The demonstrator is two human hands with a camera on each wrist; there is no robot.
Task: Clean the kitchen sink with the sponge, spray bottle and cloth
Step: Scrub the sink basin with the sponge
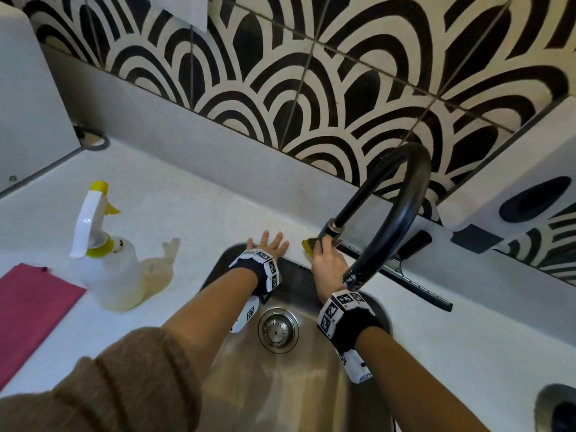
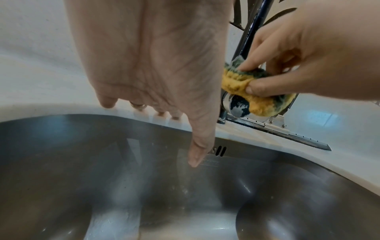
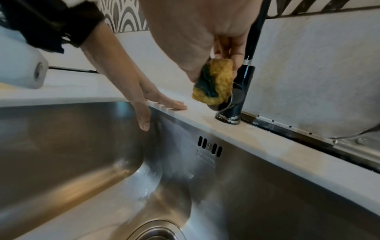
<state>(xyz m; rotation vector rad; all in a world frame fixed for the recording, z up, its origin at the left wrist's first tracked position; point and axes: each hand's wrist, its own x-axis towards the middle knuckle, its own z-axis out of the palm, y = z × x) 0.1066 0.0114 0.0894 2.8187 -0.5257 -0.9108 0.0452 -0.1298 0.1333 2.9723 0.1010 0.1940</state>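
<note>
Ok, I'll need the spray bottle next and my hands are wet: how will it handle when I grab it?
The spray bottle looks only part full, so probably light. It stands tall on the counter with a heavy-looking trigger head, so a sideways nudge may tip it. Smooth plastic could slip; grip the neck.

The white countertop (image 1: 193, 210) carries a spray bottle (image 1: 107, 269) and a pink cloth (image 1: 29, 304), both left of the left hand (image 1: 268, 244), whose fingers rest flat on it

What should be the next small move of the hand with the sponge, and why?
Probably rub the sponge down around the tap base: the right hand already presses it against the tap, and white residue shows at the base.
</note>
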